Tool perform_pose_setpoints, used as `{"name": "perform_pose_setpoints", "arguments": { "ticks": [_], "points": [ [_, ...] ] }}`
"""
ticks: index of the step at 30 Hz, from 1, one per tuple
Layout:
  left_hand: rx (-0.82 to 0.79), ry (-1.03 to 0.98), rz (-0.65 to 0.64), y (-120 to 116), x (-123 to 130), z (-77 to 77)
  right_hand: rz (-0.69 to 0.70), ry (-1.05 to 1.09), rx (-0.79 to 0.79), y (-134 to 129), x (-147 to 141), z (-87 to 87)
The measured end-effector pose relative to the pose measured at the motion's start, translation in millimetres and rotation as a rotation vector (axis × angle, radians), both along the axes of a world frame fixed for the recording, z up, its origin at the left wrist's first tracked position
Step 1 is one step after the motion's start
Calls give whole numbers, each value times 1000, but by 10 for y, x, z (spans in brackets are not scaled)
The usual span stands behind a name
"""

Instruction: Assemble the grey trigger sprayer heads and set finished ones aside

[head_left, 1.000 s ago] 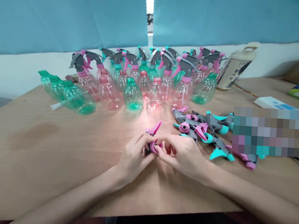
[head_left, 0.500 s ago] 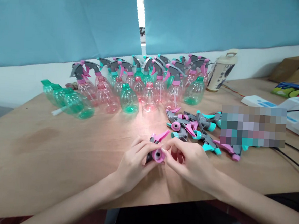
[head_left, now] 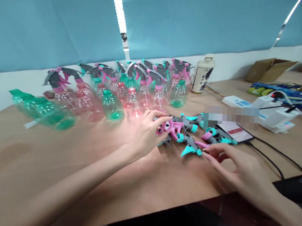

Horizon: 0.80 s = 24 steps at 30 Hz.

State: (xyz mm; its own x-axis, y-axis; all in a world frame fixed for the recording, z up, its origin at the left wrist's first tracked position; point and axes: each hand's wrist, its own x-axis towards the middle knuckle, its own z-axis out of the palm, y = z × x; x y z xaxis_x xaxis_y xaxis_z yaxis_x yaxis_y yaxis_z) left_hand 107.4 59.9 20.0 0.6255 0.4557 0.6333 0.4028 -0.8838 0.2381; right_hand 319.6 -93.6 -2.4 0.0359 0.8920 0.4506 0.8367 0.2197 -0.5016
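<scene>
My left hand [head_left: 146, 131] is over the left end of a heap of trigger spray heads. Its fingers and thumb are closed around a pink-and-grey spray head [head_left: 167, 125], collar facing me. A second pink collar [head_left: 159, 130] shows partly under the fingers. Beside the heap's front right edge is my right hand [head_left: 232, 164], fingers curved and thumb apart, the tips close to a pink trigger [head_left: 202, 144]. The rest of that spray head is hidden behind the hand. Between the hands lies a turquoise-and-grey spray head [head_left: 190, 144].
Behind the heap stand several pink bottles [head_left: 158, 96] with spray heads fitted. Open-necked ones include a green bottle [head_left: 113, 105]; more green bottles [head_left: 51, 113] are at left. A tumbler [head_left: 203, 75], power strip [head_left: 237, 101], phone [head_left: 235, 131], cables and cardboard box [head_left: 266, 70] occupy the right.
The view has turned right. My hands have separated: the left has carried the pink-and-grey spray head over to the heap, and the right has moved to the heap's front right side.
</scene>
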Motion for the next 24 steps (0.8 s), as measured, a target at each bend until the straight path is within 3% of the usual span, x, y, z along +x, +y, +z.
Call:
{"name": "perform_pose_setpoints", "arguments": {
  "ticks": [6,10,12,16,24],
  "points": [
    [-17,14,-3,203,259,-45,-7,-162,-2,-3,332,-111],
    [-72,122,-22,213,228,-61,20,-246,66,98,499,-219],
    [-115,214,-75,199,166,-62,39,-305,21,169,547,-267],
    [-156,316,-141,152,30,-45,72,-385,-69,362,563,-315],
    [-208,346,-36,103,-37,0,80,-404,-212,808,408,-258]
  ]
}}
